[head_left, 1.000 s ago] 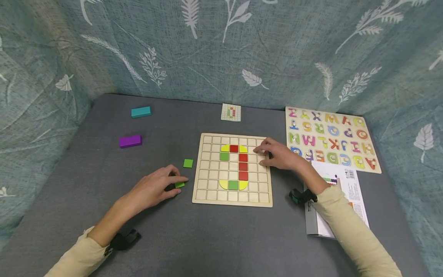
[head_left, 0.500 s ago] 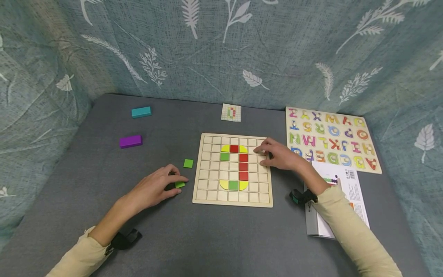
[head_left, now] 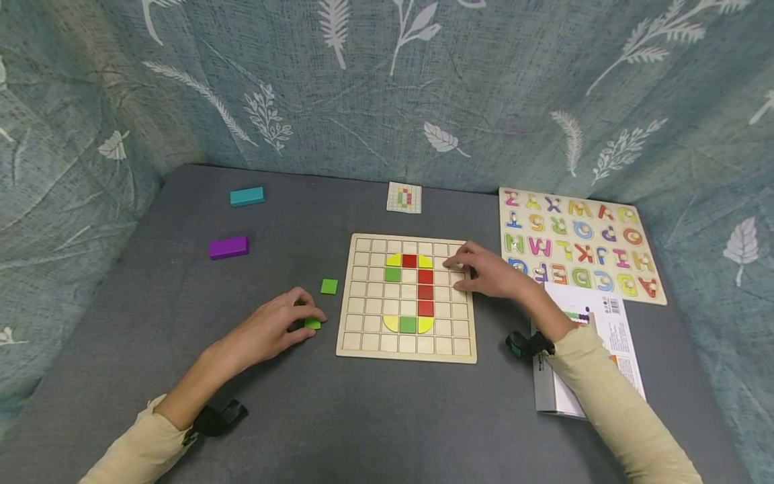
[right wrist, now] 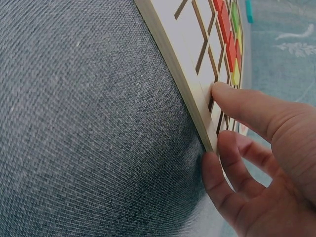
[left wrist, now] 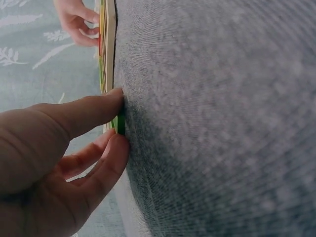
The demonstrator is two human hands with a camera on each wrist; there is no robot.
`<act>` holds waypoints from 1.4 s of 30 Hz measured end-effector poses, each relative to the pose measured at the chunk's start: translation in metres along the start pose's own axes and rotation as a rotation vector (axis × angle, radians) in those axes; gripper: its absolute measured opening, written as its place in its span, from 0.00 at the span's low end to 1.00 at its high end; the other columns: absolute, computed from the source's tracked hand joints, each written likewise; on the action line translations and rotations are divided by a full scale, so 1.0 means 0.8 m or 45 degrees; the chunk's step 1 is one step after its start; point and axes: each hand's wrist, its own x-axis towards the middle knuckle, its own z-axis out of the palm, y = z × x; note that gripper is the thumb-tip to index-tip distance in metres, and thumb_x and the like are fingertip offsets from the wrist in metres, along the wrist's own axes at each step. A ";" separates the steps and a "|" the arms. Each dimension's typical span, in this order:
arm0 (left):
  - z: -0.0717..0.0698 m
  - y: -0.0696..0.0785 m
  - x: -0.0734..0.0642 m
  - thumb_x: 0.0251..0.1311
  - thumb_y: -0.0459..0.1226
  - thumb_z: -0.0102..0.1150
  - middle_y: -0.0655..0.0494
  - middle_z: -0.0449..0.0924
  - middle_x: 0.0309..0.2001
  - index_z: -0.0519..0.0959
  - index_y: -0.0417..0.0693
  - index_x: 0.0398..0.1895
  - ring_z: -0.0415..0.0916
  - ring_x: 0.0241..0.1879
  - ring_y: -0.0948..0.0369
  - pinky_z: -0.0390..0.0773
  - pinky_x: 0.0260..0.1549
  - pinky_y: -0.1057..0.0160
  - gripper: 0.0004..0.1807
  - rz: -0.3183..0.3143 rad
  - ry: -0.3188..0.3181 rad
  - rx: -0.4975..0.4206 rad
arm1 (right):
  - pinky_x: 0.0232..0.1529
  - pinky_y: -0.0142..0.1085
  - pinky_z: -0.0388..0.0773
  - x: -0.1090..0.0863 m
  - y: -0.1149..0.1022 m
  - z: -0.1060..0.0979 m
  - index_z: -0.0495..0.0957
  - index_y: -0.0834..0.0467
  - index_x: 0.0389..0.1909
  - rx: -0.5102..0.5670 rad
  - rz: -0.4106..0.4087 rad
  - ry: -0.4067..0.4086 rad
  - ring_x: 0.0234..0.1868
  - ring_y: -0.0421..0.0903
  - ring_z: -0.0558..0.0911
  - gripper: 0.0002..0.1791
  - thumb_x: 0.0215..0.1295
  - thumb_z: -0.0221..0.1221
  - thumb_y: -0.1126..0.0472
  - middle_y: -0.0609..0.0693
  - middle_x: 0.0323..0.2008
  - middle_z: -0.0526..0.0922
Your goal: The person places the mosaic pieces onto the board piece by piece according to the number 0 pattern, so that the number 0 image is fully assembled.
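My left hand [head_left: 266, 329] is at the left of the wooden grid board [head_left: 369, 346], low over the dark cloth. Its thumb and a finger pinch a small green square tile [left wrist: 120, 124] by its edges, partly covered in the head view. A second green tile [head_left: 329, 287] lies flat between that hand and the board. On the grid, red squares [head_left: 426, 292], green squares [head_left: 408, 325] and yellow rounded corner pieces [head_left: 391, 324] form a ring with a gap on its left side. My right hand [head_left: 490, 271] rests on the board's right edge with relaxed fingers, holding nothing.
Behind the board lies a small pattern card [head_left: 404, 197]. At the right are an alphabet puzzle board [head_left: 571, 235] and a white box [head_left: 617, 329] under the right forearm. A teal block [head_left: 246, 196] and a purple block [head_left: 228, 247] sit at the back left.
The left fingers have closed slightly on the green tile, which has shifted a little to the left. The right hand stays where it was on the board.
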 end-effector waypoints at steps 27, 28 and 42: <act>-0.009 0.020 0.042 0.57 0.37 0.68 0.58 0.78 0.41 0.84 0.52 0.45 0.71 0.33 0.63 0.70 0.31 0.68 0.12 0.131 0.094 0.002 | 0.42 0.40 0.67 0.000 0.002 0.000 0.75 0.63 0.59 0.006 -0.005 -0.008 0.41 0.48 0.72 0.23 0.63 0.62 0.64 0.58 0.50 0.71; -0.008 0.020 0.044 0.57 0.37 0.68 0.58 0.78 0.41 0.84 0.52 0.45 0.71 0.33 0.63 0.70 0.31 0.68 0.12 0.134 0.092 -0.008 | 0.42 0.40 0.67 0.000 0.001 -0.001 0.75 0.62 0.60 0.007 -0.002 -0.009 0.41 0.48 0.72 0.23 0.63 0.62 0.64 0.58 0.50 0.71; 0.014 0.049 0.113 0.61 0.37 0.64 0.55 0.78 0.43 0.83 0.50 0.48 0.71 0.33 0.63 0.71 0.31 0.68 0.12 0.207 -0.006 -0.147 | 0.41 0.39 0.67 0.000 0.001 -0.002 0.75 0.62 0.59 0.002 -0.001 -0.006 0.41 0.48 0.73 0.23 0.62 0.63 0.65 0.58 0.50 0.71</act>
